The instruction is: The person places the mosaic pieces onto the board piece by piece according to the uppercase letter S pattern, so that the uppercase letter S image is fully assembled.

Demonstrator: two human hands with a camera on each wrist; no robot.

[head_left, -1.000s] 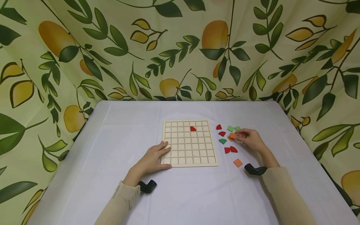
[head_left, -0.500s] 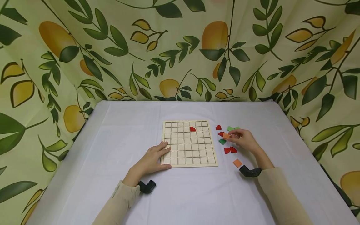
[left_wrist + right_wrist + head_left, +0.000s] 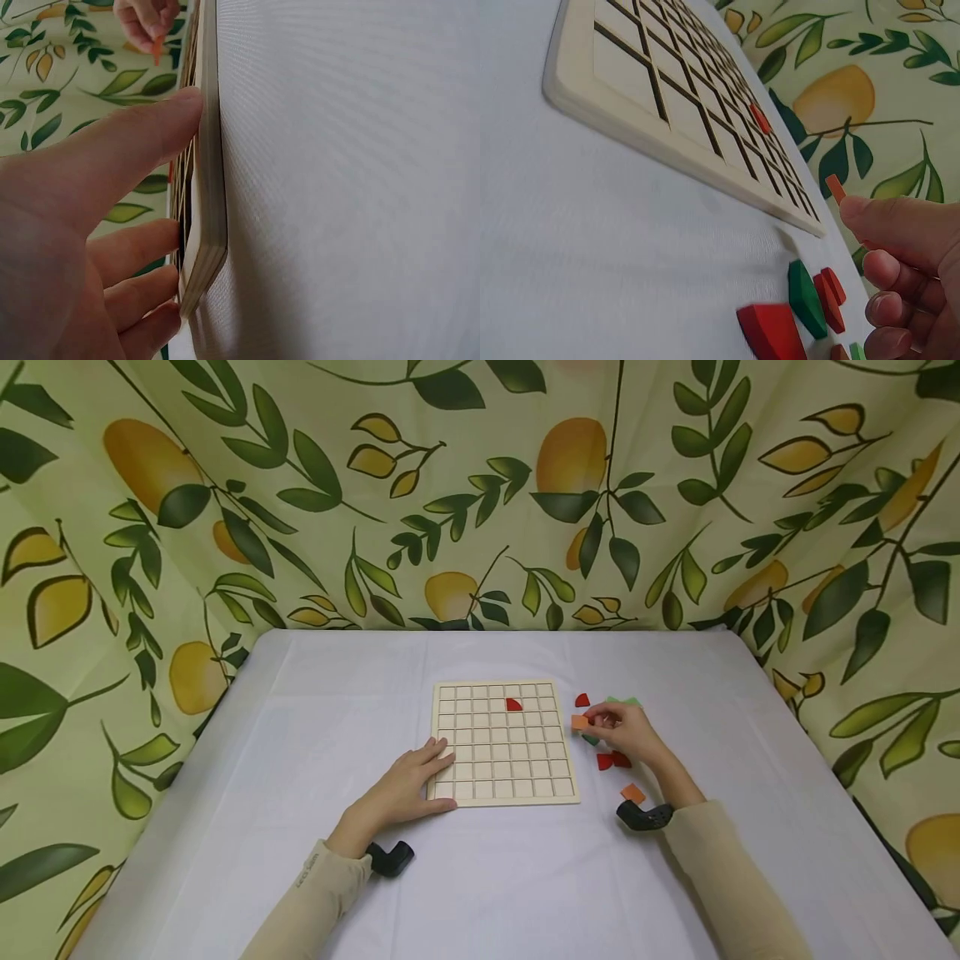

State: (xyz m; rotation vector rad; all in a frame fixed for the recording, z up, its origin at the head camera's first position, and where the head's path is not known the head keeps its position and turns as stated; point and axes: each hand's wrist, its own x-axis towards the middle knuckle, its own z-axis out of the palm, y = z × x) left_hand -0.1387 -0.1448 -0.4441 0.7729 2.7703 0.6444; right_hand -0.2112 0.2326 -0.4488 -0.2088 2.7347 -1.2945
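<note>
A wooden grid board lies flat on the table, with one red quarter-circle tile in a cell of its second row from the back. My left hand rests on the board's near-left corner, thumb along the near edge and fingers spread over the left rim. Between thumb and fingertips, my right hand pinches an orange square tile just off the board's right edge. From the right wrist, the orange tile appears edge-on, raised above the tabletop. Beneath and beside that hand are loose tiles, some partly hidden by it.
Right of the board lie red tiles, a dark green tile, light green tiles and another orange square. A white cloth covers the table. Behind it hangs a leaf-and-fruit patterned curtain.
My right hand has carried the orange tile leftward from the pile of loose tiles toward the board's right edge. My left hand has stayed in place on the board.
</note>
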